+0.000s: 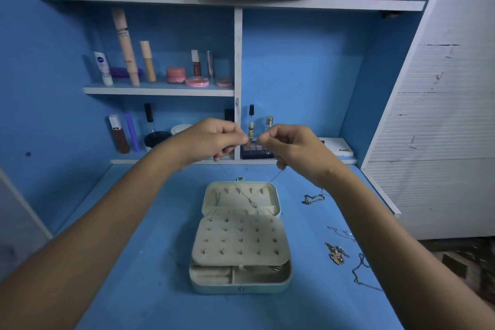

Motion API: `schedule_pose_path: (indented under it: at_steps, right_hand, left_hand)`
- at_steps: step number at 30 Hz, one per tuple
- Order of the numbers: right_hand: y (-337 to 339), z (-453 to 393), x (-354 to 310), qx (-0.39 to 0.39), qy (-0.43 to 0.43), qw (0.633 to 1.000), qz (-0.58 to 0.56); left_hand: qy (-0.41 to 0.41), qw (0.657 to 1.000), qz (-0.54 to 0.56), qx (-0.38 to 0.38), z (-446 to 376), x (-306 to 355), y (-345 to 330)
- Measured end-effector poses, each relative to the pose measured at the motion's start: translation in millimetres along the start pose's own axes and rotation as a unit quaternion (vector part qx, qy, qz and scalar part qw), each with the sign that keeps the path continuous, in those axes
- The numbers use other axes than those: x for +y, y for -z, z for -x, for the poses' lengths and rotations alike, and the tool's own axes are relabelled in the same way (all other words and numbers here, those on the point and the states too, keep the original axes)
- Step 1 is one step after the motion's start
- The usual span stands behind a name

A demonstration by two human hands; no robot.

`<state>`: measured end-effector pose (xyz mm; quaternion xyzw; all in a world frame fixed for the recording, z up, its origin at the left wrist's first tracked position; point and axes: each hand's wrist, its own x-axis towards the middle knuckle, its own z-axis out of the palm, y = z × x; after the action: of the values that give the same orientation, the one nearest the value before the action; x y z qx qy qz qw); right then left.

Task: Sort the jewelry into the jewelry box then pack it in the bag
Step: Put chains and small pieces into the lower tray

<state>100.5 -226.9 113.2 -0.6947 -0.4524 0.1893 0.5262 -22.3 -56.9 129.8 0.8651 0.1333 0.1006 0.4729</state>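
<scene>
Jewelry lies in two places — loose chains (pixel 359 257) on the blue desk (pixel 150 262) to the right of the box (pixel 241 238), and studs pinned in rows on the box's earring panel (pixel 239 241), which rests over the open compartments. The box stands open at the desk's middle, lid (pixel 241 197) tipped back with a thin chain hanging inside it. Both hands are raised above it, near the shelves (pixel 160 90) — the left hand (pixel 217 139) and right hand (pixel 289 146) each have fingers curled and fingertips pinched, nearly touching, apparently on a fine thread-like chain too thin to make out.
</scene>
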Motion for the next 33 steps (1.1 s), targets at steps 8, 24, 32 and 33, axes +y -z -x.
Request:
schedule_pose_path:
  at_steps: [8,24,32,33]
  right_hand:
    - [-9,-4,15,-0.032,-0.014,0.999,-0.031]
    - [-46,-20,40,-0.015,-0.039,0.989,0.139]
    - [-70,-39,71,0.013,-0.087,0.969,0.230]
    - [-73,-42,74,0.019,-0.091,0.966,0.241]
  left_hand:
    - [0.012,1.000,0.023,-0.004,8,-24,8]
    - [0.030,0.997,-0.052,0.039,19,-81,0]
    - [0.016,0.971,-0.228,0.066,9,-98,-20]
    - [0.013,0.966,-0.251,0.061,6,-99,-22]
